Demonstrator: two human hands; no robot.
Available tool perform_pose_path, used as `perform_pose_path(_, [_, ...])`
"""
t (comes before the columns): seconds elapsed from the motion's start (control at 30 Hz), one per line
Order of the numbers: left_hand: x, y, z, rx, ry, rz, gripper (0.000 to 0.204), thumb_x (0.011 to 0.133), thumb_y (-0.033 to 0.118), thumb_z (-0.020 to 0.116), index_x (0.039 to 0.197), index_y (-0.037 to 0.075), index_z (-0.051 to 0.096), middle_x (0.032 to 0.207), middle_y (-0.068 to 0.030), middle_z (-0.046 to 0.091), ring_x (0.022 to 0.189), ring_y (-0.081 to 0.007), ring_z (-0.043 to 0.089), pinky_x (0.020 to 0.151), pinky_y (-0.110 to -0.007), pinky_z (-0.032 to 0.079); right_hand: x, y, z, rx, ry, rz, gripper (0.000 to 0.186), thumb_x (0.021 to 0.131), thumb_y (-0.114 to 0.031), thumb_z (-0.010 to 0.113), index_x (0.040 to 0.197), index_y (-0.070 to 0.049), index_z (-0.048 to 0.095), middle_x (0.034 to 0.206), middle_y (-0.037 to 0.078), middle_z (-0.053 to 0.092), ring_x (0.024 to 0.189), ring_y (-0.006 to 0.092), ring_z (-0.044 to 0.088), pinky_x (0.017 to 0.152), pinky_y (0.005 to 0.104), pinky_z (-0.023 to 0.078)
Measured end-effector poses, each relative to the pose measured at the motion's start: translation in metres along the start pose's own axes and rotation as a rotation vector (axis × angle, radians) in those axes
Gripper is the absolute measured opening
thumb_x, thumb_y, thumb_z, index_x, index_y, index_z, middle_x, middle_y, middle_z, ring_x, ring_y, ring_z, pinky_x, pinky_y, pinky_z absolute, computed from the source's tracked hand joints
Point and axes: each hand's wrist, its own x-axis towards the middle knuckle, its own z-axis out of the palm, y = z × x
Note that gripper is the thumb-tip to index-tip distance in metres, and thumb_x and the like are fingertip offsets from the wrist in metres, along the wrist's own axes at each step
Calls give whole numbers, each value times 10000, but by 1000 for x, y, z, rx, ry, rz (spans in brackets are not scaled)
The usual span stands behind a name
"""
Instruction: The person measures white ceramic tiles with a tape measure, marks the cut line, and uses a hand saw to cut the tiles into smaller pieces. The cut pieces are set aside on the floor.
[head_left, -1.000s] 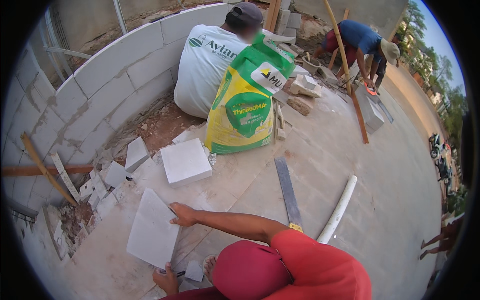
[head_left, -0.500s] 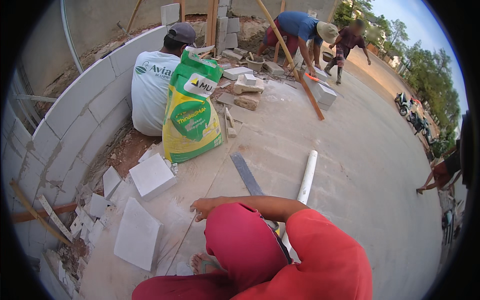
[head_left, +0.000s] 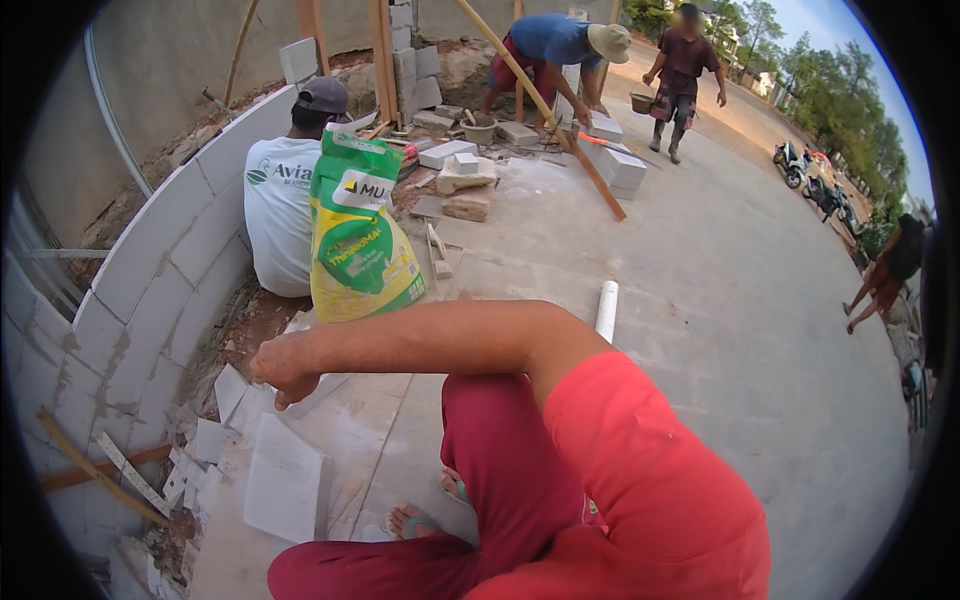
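My right hand (head_left: 285, 368) reaches across to the left on a bare arm from a red sleeve, fingers bent and apart over a white block (head_left: 325, 393) partly hidden by the arm; contact is unclear. A flat white block (head_left: 283, 478) lies below it beside my maroon-clad legs. My left hand is out of sight. A green and yellow sack (head_left: 355, 240) stands beyond the arm, and a white pipe (head_left: 607, 308) lies right of it.
A curved block wall (head_left: 175, 260) runs along the left, rubble at its foot. A co-worker in white (head_left: 280, 210) sits by it. Another in blue (head_left: 550, 45) bends over blocks (head_left: 622, 170); one carries a bucket (head_left: 643, 103). Scooters (head_left: 815, 190) and another person (head_left: 895, 255) are at right.
My right hand has let go of the flat block and moved up and left over the other block. My left hand has left view. The view has tilted up; the bucket-carrier has approached.
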Motion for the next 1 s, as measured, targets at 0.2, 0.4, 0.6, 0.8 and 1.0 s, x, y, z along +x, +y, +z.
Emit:
perform_pose_path(0.2, [-4,9,-15,-269,-249,-99,591,1017,530,583,1142,-43,651,1004,-238,718,947,-341,705,839,-456,566,7,-44,97,-130,-253,-343,491,878,-379,866,1119,37,764,1114,252,763,1111,446,726,974,514,589])
perform_pose_path(0.4, [-11,8,-39,-638,-499,-195,598,1026,552,539,1144,-24,646,999,-221,714,942,-315,706,829,-442,571,23,-51,127,-2,-254,-318,568,892,-393,852,1208,61,725,1171,257,751,1167,448,703,1009,517,573])
perform_pose_path(0.6, [-6,36,-22,-1035,-564,-25,607,1035,573,494,1145,-5,641,993,-205,711,937,-289,707,818,-428,577,29,-68,137,245,-163,-295,535,921,-378,820,1195,70,718,1146,295,743,1125,465,710,990,523,561])
perform_pose_path(0.8, [3,109,32,-943,-98,446,510,955,523,550,1129,43,566,939,-151,671,826,-259,677,723,-402,582,41,-60,137,358,-178,-132,415,918,-330,803,959,81,765,893,297,752,941,459,750,825,503,582])
perform_pose_path(1.0, [-11,123,32,-961,-87,411,533,870,501,645,1151,61,539,924,-122,663,760,-227,672,628,-370,588,34,-52,142,513,-136,-120,355,905,-265,800,880,87,770,805,206,784,768,348,790,688,434,628])
